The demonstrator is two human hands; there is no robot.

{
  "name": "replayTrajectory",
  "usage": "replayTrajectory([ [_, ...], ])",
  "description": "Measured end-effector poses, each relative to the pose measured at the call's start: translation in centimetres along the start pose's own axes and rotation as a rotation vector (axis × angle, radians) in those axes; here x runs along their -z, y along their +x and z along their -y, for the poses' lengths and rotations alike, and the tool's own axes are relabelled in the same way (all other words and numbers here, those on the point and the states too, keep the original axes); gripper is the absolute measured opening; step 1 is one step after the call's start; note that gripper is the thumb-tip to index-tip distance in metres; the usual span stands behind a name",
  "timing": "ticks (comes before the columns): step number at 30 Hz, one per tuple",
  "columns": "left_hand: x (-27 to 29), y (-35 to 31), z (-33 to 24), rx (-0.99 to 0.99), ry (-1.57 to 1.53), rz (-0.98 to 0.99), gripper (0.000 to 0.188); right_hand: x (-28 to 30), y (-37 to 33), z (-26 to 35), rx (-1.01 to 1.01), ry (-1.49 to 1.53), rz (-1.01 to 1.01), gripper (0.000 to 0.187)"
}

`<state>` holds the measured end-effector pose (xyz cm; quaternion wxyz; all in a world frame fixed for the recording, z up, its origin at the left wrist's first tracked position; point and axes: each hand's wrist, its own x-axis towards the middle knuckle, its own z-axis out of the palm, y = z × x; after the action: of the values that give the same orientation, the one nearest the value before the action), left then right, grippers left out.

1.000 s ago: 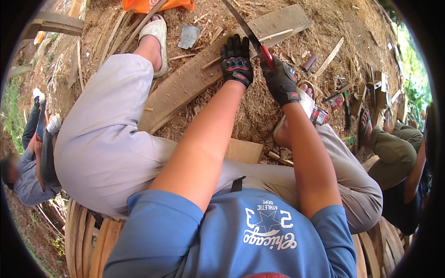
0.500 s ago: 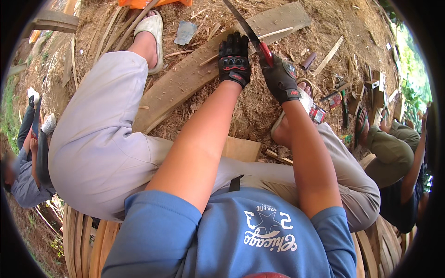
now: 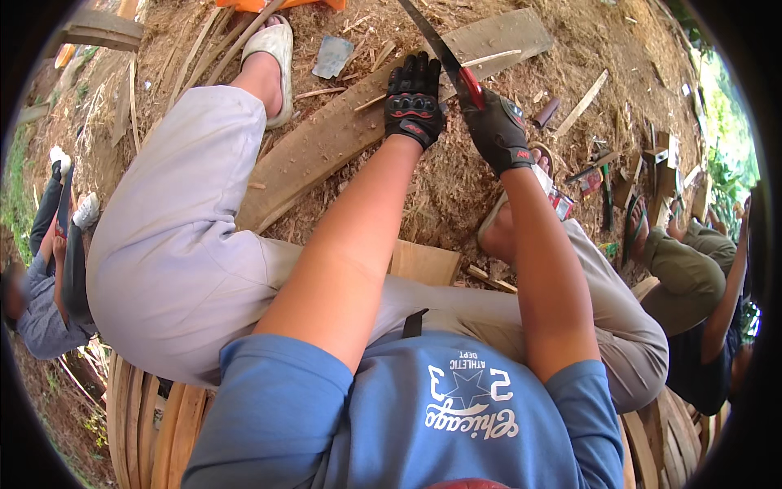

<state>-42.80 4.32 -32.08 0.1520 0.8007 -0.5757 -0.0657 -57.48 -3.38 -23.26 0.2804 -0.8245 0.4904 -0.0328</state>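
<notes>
My right hand [image 3: 495, 129], in a dark glove, is wrapped round the red handle of a machete [image 3: 440, 50]. Its long dark blade points away from me and slants to the left over a wide wooden board [image 3: 309, 163]. My left hand [image 3: 414, 98], in a black glove with red trim, lies with its fingers stretched out at the board. A thin wood strip [image 3: 493, 57] crosses the board, its middle hidden behind my left fingers and the blade.
Wood chips and shavings cover the ground. A grey flat piece [image 3: 332, 57] and a brown cylinder [image 3: 546, 112] lie near the board. Tools, including a green-handled one [image 3: 606, 191], lie at the right. One person [image 3: 702, 277] sits at the right, another [image 3: 50, 314] at the left.
The view has shifted slightly. My right hand keeps its hold on the machete, and my left hand stays beside it on the board with little visible movement.
</notes>
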Motion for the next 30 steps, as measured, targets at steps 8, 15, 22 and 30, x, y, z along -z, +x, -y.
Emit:
replayTrajectory([
  [8, 0.3, 1.7, 2.9, -0.074, -0.088, -0.008, 0.106, -0.2, 1.4, 2.3, -0.016, 0.021, -0.008, 0.04],
  [15, 0.7, 1.7, 1.9, -0.02, -0.093, 0.013, 0.11, -1.3, 1.8, 0.6, -0.019, 0.018, -0.023, 0.041],
  [22, 0.5, 0.3, 0.7, -0.025, -0.047, -0.022, 0.107, -1.6, 0.5, -1.0, 0.029, 0.031, -0.04, 0.038],
  [30, 0.1, -0.9, 0.1, -0.056, -0.057, 0.002, 0.104, -1.2, -1.6, -1.9, 0.006, 0.032, -0.022, 0.035],
])
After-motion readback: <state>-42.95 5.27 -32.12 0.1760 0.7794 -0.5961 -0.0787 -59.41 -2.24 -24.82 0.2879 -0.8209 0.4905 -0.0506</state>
